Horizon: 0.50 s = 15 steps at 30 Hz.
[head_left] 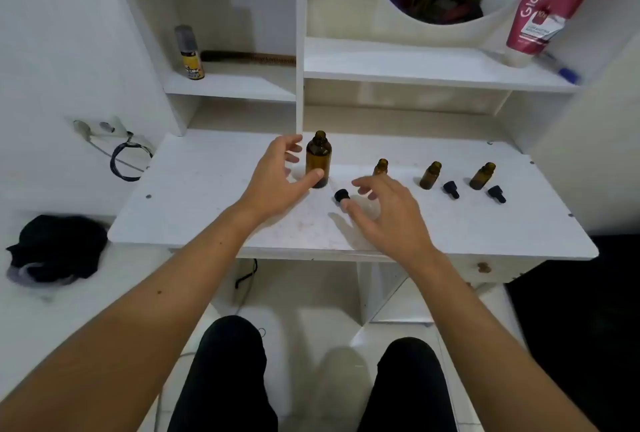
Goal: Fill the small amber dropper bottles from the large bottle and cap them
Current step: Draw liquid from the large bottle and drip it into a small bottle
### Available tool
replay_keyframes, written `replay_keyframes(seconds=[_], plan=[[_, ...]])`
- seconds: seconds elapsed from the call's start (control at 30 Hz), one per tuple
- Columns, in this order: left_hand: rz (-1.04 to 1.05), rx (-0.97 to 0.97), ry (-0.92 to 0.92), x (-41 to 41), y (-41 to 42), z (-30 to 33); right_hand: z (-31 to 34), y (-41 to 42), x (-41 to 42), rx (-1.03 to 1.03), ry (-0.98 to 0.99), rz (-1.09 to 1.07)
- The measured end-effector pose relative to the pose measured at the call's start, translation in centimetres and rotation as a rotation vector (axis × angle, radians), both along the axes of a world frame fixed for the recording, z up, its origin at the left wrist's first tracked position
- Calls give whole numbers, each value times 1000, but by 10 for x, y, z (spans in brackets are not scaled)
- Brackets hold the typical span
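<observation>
The work looks barely begun: the large bottle (318, 159) stands upright and uncapped on the white desk (194, 196), and none of the small amber bottles appears capped, so by my reading all the filling and all the capping remain to be done; whether any bottle holds liquid cannot be told through the dark glass. The left hand (277, 182) is open around the large bottle, its thumb (313, 177) touching the bottle's lower front and the fingers curled just to its left, not yet closed into a grip. The right hand (384, 213) hovers open with fingers spread, to the right of the large bottle and nearer the person, holding nothing. Counting: one large bottle and three small amber bottles, all to its right in a row, with the nearest small bottle (381, 167) partly hidden behind the right hand, then the middle small bottle (430, 175), then the far small bottle (482, 176). There are three black dropper caps lying loose on the desk: the first cap (341, 195) just right of the large bottle's base beside the right hand's fingertips, the second cap (451, 189) beside the middle bottle, and the third cap (497, 194) beside the far one.
</observation>
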State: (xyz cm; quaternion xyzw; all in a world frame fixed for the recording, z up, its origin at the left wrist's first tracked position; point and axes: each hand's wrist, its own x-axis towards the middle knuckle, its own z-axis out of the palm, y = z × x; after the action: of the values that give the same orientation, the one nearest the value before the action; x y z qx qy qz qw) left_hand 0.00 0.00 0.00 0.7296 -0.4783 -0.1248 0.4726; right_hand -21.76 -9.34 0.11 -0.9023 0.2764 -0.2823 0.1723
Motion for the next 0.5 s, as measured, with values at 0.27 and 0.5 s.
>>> replay_keyframes(seconds=[0.27,0.5], plan=[[9,28,114,-9,-1,-8,-18,14,15,42,58,-179],[25,17,123,-4,-5,-17,-6,11,15,250,-274,-243]])
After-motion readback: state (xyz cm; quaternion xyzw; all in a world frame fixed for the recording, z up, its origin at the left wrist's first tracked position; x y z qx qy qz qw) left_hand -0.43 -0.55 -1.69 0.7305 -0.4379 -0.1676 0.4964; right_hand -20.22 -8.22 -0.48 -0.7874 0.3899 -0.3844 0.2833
